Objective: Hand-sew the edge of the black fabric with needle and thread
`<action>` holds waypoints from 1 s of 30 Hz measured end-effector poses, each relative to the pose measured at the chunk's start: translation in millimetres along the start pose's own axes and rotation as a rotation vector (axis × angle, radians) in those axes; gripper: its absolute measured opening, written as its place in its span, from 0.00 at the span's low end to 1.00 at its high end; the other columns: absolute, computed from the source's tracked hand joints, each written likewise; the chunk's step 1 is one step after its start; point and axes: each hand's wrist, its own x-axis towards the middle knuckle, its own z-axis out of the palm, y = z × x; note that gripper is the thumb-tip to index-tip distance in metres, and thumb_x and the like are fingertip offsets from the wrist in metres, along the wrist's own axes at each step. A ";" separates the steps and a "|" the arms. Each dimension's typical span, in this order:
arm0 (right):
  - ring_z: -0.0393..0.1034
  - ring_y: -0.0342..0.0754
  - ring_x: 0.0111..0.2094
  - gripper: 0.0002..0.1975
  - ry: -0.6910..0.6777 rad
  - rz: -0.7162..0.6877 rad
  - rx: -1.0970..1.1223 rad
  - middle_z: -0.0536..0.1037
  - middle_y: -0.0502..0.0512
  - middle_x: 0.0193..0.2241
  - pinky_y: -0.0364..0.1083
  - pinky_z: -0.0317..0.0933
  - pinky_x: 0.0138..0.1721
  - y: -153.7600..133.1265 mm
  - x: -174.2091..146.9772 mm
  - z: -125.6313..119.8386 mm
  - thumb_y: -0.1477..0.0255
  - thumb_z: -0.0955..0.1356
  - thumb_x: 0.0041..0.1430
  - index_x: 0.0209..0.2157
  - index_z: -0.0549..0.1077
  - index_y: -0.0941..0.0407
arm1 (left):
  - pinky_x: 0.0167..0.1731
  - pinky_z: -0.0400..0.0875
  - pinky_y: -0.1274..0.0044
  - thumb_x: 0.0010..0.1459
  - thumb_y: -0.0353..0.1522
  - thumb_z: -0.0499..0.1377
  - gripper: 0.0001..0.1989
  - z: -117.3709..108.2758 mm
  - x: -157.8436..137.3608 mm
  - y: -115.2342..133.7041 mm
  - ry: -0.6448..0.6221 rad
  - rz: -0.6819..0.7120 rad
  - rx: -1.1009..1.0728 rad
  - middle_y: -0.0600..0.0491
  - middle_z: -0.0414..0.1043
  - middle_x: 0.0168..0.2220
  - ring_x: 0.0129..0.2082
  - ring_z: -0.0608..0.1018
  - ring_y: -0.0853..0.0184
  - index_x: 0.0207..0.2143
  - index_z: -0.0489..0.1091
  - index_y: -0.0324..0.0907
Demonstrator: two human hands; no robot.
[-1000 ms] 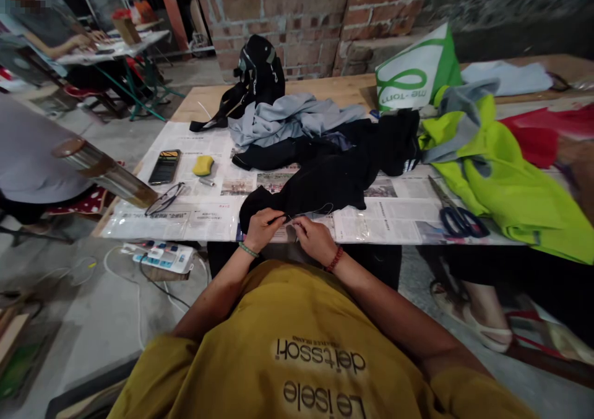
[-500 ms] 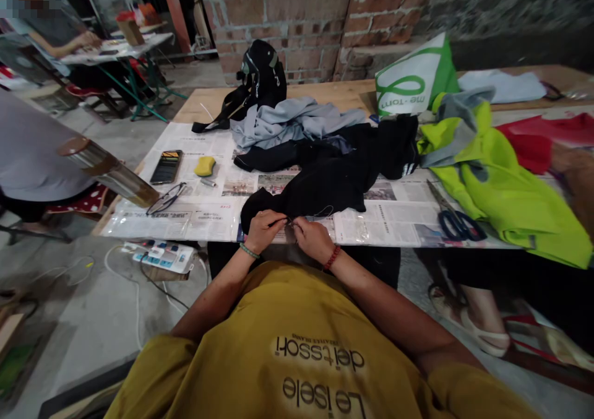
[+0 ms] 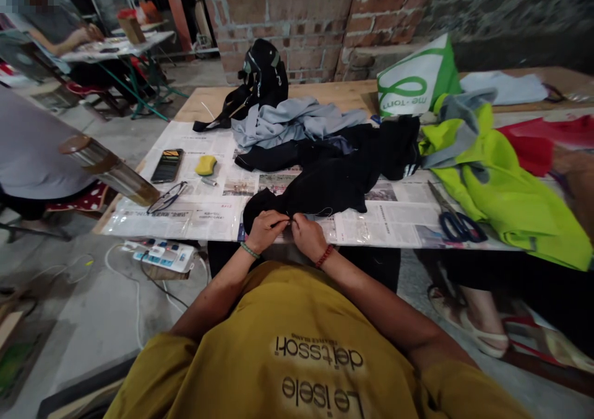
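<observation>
from my distant seat i see two bare hands, close together at the near edge of one worktop (image 3: pixel 341 92). the left hand (image 3: pixel 265 232) has its fingers pinched closed, and it holds the near end of one black garment (image 3: pixel 331 187). the right hand (image 3: pixel 309 236) is also closed, thumb against finger, its tips just beside those of the left; what it grips is too small for me to tell. one pale thread (image 3: pixel 323 213) makes a loop over the cloth, near the right hand. each wrist carries one bracelet (green beads on the left, red on the right).

the black garment lies on newspaper in the middle of the worktop, in front of one grey cloth (image 3: pixel 294 122). to the left i count one phone (image 3: pixel 167 166), one yellow sponge (image 3: pixel 205 165), one pair of glasses (image 3: pixel 167 198) and one bottle (image 3: pixel 116 174). to the right there is one pair of scissors (image 3: pixel 449 211), just beside one yellow-green garment (image 3: pixel 508 190). behind, i count two bags: one black bag (image 3: pixel 266 75) and one white-and-green bag (image 3: pixel 413 82).
</observation>
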 end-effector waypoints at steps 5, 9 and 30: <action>0.69 0.49 0.31 0.11 0.093 -0.026 0.191 0.76 0.57 0.31 0.44 0.55 0.30 6.7 -4.8 1.6 0.73 0.57 0.60 0.43 0.65 0.57 | 0.35 0.66 0.75 0.52 0.29 0.61 0.07 5.0 1.1 -1.3 -0.003 -0.044 0.142 0.52 0.76 0.31 0.32 0.75 0.68 0.35 0.74 0.41; 0.69 0.49 0.30 0.09 0.153 -0.027 0.255 0.74 0.56 0.29 0.44 0.56 0.31 7.8 -1.3 7.3 0.75 0.57 0.58 0.39 0.64 0.57 | 0.36 0.63 0.74 0.55 0.28 0.57 0.07 7.9 0.9 -3.3 -0.095 0.054 0.258 0.52 0.76 0.30 0.33 0.74 0.68 0.33 0.75 0.43; 0.68 0.44 0.35 0.06 0.082 -0.154 0.478 0.76 0.53 0.30 0.43 0.58 0.41 16.5 32.8 -27.2 0.72 0.66 0.53 0.28 0.76 0.56 | 0.35 0.63 0.74 0.56 0.27 0.56 0.09 8.3 -2.5 -3.9 -0.029 0.043 0.270 0.51 0.75 0.31 0.32 0.74 0.68 0.36 0.75 0.42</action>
